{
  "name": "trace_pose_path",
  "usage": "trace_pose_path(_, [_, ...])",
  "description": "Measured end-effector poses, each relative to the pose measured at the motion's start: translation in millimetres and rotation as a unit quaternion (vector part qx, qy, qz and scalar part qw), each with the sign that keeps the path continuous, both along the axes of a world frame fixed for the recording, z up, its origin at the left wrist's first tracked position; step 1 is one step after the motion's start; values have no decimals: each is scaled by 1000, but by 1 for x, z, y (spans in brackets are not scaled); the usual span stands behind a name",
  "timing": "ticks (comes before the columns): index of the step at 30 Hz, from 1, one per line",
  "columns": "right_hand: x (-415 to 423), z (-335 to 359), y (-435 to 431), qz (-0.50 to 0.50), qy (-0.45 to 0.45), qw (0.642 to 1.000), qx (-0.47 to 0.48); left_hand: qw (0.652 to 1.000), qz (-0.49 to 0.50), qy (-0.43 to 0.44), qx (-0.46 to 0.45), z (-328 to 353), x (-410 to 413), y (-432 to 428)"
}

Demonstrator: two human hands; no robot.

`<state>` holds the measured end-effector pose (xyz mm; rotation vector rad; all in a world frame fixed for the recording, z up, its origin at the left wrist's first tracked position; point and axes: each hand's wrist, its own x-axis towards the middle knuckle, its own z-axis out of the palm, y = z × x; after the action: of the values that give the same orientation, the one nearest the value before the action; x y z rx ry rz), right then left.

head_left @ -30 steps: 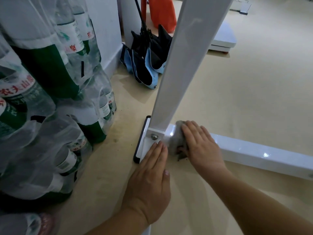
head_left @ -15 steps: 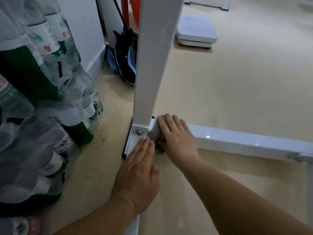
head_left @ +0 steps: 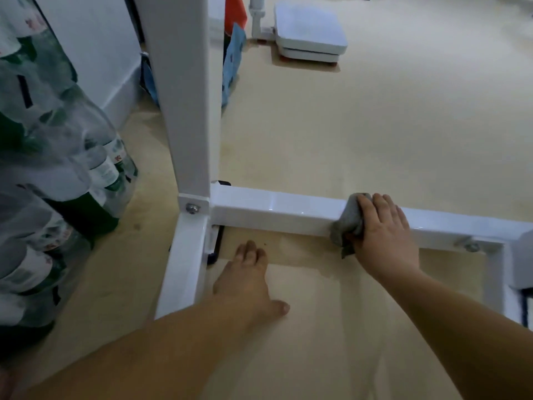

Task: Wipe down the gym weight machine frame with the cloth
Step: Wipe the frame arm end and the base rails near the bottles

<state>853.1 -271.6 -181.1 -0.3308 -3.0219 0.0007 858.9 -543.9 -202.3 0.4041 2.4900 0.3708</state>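
The white weight machine frame has an upright post (head_left: pixel 184 105) bolted to a low horizontal bar (head_left: pixel 277 210) that runs right along the floor. A crumpled grey cloth (head_left: pixel 347 220) lies over that bar, right of its middle. My right hand (head_left: pixel 380 235) covers the cloth and grips it against the bar's top and near side. My left hand (head_left: pixel 245 281) rests flat on the beige floor inside the frame, fingers straight, just right of the near side rail (head_left: pixel 184 269). It holds nothing.
Shrink-wrapped packs of water bottles (head_left: pixel 57 203) are stacked at the left, close to the post. A white floor scale (head_left: pixel 310 31) sits at the back. A folded blue umbrella (head_left: pixel 232 59) and a white wall corner (head_left: pixel 98 44) stand behind the post. Another frame joint (head_left: pixel 473 246) is at the right.
My right hand has slid the cloth to the right along the low bar, away from the corner joint. My left hand has stayed flat on the floor near the corner.
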Motion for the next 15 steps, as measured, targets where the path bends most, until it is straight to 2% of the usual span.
trace_pose_path(4, [-5, -8, -14, -31, -25, 999, 34, 999, -2, 37, -23, -8, 6, 2])
trace_pose_path(6, [-9, -11, -31, -29, -10, 998, 55, 999, 0, 42, -20, -9, 4, 3])
trace_pose_path(12, [-34, -10, -115, 109, -5, 993, 43, 998, -11, 45, -31, -10, 3, 2])
trace_pose_path(15, [-25, -8, -107, 150, -14, 988, 30, 998, -15, 46, -30, -10, 2, 4])
